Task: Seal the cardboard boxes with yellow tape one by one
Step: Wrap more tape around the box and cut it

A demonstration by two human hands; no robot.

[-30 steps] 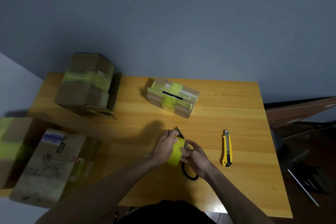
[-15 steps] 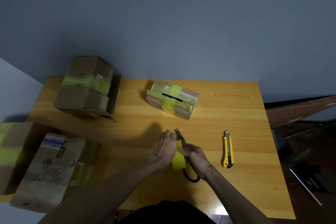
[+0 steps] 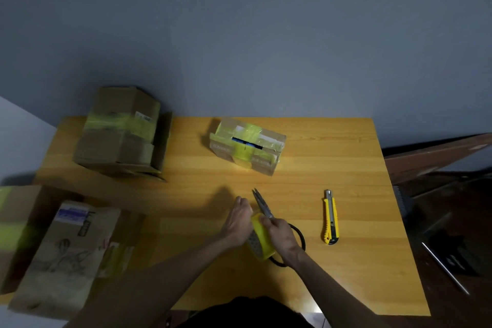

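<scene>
Wooden table (image 3: 332, 157): your left hand (image 3: 237, 219) and right hand (image 3: 282, 237) grip the yellow tape roll (image 3: 262, 237); small brown cardboard box (image 3: 246, 146) appears half-sealed.

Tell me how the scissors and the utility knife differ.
The scissors have bare metal blades and black loop handles; the knife has a yellow body with black trim. The scissors are partly hidden by the right hand and the tape roll; the knife lies in full view, apart to the right, untouched. Both lie on the table, tips pointing away from the person.
</scene>
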